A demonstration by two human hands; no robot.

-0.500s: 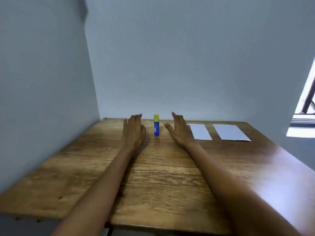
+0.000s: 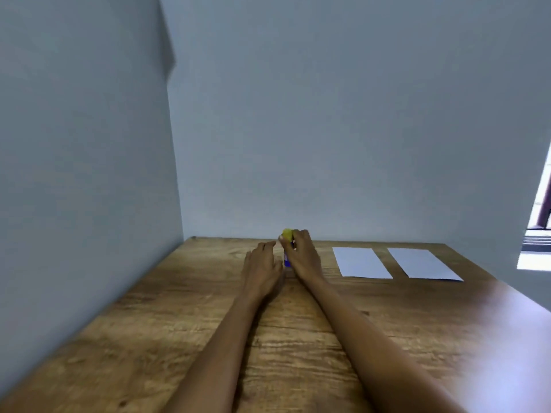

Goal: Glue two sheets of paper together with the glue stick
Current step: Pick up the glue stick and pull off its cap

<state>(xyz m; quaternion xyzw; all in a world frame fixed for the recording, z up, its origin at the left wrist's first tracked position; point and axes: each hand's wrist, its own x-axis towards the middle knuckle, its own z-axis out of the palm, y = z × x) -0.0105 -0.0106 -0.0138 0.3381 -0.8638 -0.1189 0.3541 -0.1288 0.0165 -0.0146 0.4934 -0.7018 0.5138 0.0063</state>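
Right hand (image 2: pixel 302 257) has a curled grip on the glue stick (image 2: pixel 287 248); left hand (image 2: pixel 262 268) relaxed beside it.

Both bare forearms reached straight out from the bottom of the view, running almost side by side and closing in toward each other at the wrists. The left hand (image 2: pixel 262 265) lay palm down, back of the hand up, fingers pretty much straight and loosely together, pointing forward and a little to the right, not gripping anything. The right hand (image 2: pixel 301 254) sat just beside it, nearly touching, turned more on edge with the thumb side up. Its fingers (image 2: pixel 302 235) were curled and the thumb was pinched in against them at the top, so it looked closed round something small. Bit blurry there though.
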